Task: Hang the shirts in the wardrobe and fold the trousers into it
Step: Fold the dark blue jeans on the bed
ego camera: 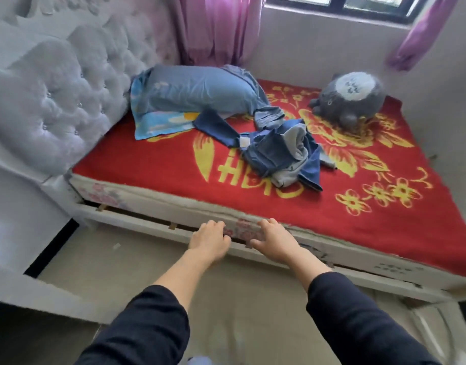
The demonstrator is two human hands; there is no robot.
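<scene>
I judged this the fetching step. My left hand (209,241) and right hand (272,239) hovered by the bed (160,200) edge, fingers slack, holding nothing. The clothes pile (279,151) lay midway across the blanket (358,219), well beyond them. The next move needed a longer reach and one garment singled out.

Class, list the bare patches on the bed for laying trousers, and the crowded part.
Bare blanket: the near strip between clothes pile and bed edge; the right side, nearer than the plush. Crowded: far side, with pillow, pile and plush.
</scene>
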